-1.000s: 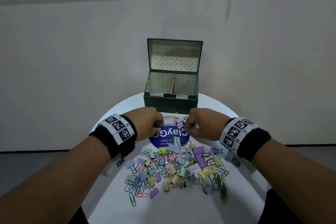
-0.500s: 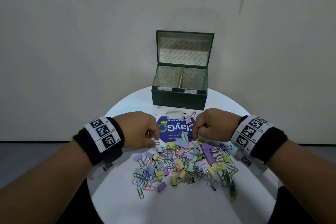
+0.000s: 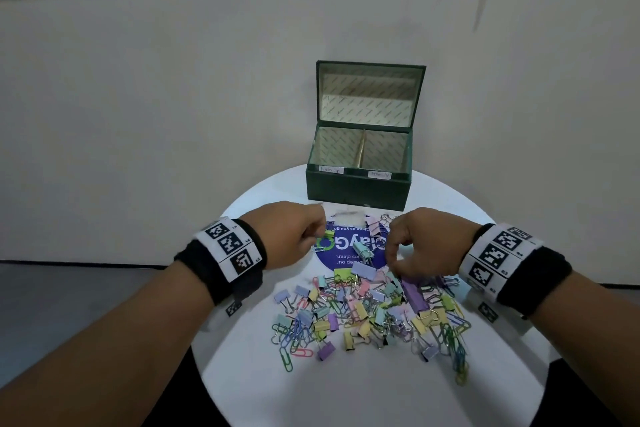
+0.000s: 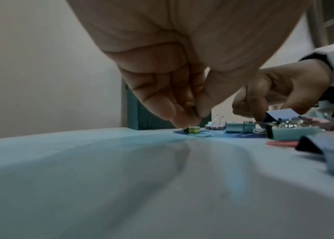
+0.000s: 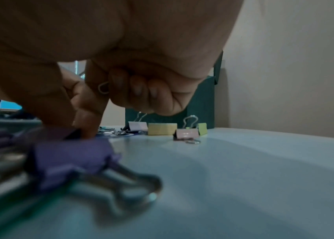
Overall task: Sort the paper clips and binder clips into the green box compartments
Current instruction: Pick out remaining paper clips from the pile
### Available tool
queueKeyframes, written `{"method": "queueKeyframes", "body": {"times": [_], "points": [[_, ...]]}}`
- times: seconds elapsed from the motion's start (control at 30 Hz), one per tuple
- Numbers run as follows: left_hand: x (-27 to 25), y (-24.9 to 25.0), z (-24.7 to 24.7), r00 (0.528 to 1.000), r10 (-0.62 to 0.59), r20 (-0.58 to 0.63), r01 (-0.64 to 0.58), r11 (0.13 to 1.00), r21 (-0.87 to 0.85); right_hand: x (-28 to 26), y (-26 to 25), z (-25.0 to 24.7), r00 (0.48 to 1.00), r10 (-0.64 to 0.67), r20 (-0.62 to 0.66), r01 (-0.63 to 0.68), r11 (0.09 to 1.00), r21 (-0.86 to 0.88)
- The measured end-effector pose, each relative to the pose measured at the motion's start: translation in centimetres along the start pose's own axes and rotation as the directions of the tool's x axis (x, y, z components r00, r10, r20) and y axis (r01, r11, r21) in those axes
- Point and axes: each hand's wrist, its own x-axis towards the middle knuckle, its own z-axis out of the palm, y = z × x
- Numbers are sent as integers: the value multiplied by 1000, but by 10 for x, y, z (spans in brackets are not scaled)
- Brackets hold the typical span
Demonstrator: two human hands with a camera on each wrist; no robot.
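Our left hand [image 3: 289, 234] pinched something small we could not identify above a yellow-green binder clip [image 4: 193, 129], our right hand [image 3: 424, 243] gripped a wire-handled clip while its forefinger touched the clip pile [image 3: 370, 308], near the open green box [image 3: 358, 189] at the far edge.
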Motion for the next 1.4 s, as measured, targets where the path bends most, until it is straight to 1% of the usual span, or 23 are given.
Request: {"method": "queueKeyframes", "body": {"times": [0.07,0.17,0.33,0.47,0.53,0.6,0.67,0.7,0.77,0.83,0.87,0.93,1.07,1.1,1.17,1.2,1.23,1.27,1.3,1.37,1.4], "points": [[-1,-2,0,999,-31,-18,31,999,-13,2,-1,1,1000,11,-6,-11,1000,-25],[1,-6,2,998,-48,28,48,999,9,4,-1,0,999,15,-38,-18,996,-87],[2,0,-2,993,-107,57,110,993,-49,3,-5,0,1000,30,-1,-30,996,-80],[-1,-2,1,987,-114,111,104,990,92,3,-5,2,1000,12,9,-11,998,-67],[0,-1,2,988,-103,116,89,989,120,2,-5,0,1000,-15,-7,15,998,-66],[3,0,3,995,-59,84,46,988,149,4,-5,-9,997,-43,-61,40,998,-48],[5,1,5,997,-31,64,19,985,169,11,-2,-26,985,-30,-170,29,1000,-7],[7,1,6,998,-25,57,14,984,176,16,1,-36,972,-2,-236,6,1000,20],[9,1,7,999,-5,34,-1,983,183,28,4,-56,929,63,-363,-40,997,70],[10,1,6,1000,4,4,-5,986,165,40,7,-70,891,149,-429,-102,986,131],[12,1,6,1000,2,-6,-1,989,147,46,8,-75,882,193,-430,-142,979,148],[15,-1,7,1000,-7,-15,8,995,96,55,7,-79,884,250,-395,-210,967,143],[21,-3,8,998,-68,-4,68,998,6,58,3,-82,907,256,-334,-225,966,128],[23,-3,6,997,-79,-2,79,997,-10,57,4,-83,904,258,-341,-218,964,151],[27,0,-2,996,-91,0,91,994,-53,49,7,-81,874,265,-407,-188,957,221],[31,3,-9,996,-93,-1,92,993,-75,44,8,-78,857,257,-446,-165,958,235],[37,6,-18,995,-96,-4,95,991,-90,37,10,-73,852,236,-467,-143,964,226],[44,11,-28,995,-104,-9,102,990,-101,28,11,-68,867,206,-454,-125,971,202],[53,16,-38,993,-114,-16,112,988,-108,20,12,-61,896,174,-409,-110,978,175],[74,27,-56,991,-125,-39,121,989,-88,1,12,-47,959,134,-252,-104,986,127],[84,33,-63,991,-126,-47,123,990,-64,-7,12,-39,976,126,-177,-110,989,97]]}}
